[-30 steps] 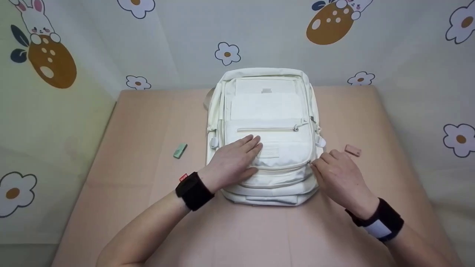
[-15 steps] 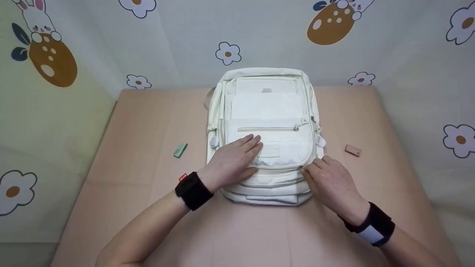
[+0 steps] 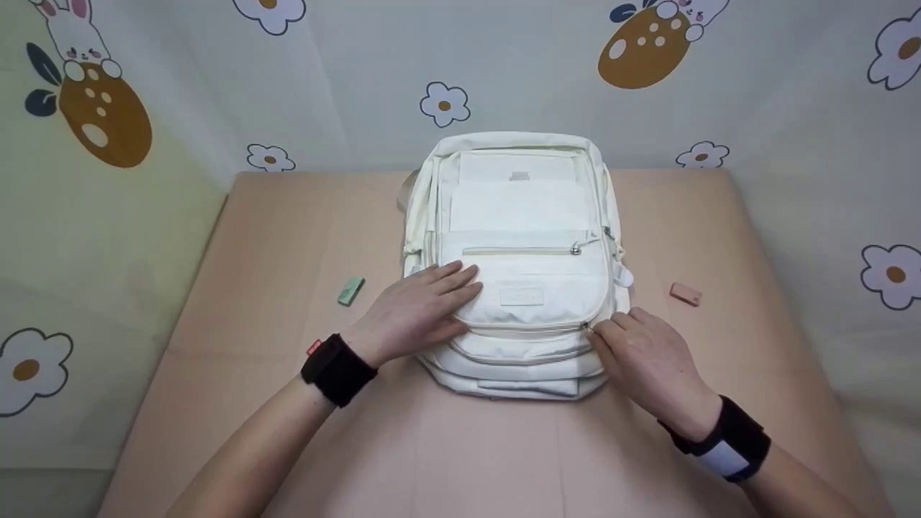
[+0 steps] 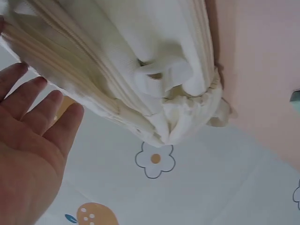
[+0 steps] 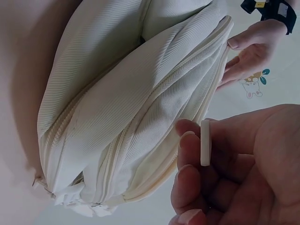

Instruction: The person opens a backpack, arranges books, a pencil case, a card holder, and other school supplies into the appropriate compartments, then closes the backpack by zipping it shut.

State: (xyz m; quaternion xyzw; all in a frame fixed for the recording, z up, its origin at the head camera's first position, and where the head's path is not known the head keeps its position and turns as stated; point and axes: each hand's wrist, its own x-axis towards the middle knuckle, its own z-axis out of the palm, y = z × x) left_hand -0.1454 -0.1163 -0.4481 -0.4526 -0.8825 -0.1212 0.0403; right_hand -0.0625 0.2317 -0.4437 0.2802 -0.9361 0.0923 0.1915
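Note:
A cream backpack (image 3: 529,208) lies front side up on the table, its bottom toward me. My left hand (image 3: 417,309) rests with extended fingers on the lower left of its front pocket; in the left wrist view that hand (image 4: 33,140) appears palm-side beside the bag's edge. At the pocket's lower right corner, my right hand (image 3: 651,356) pinches a zipper pull. Seen from the right wrist, the pale flat pull (image 5: 205,143) stands between thumb and curled fingers. Below the front pocket run further zipper seams (image 3: 532,360).
A small green block (image 3: 350,291) lies on the table (image 3: 288,432) left of the backpack. To the right is a small pink block (image 3: 686,293). A second, silver zipper pull (image 3: 575,250) sits higher on the bag. Patterned cloth (image 3: 360,86) hangs behind and at both sides.
My right hand has moved the zipper pull left and slightly toward me around the pocket's corner, then stayed nearly still. My left hand has slid left on the bag, uncovering the stitched label.

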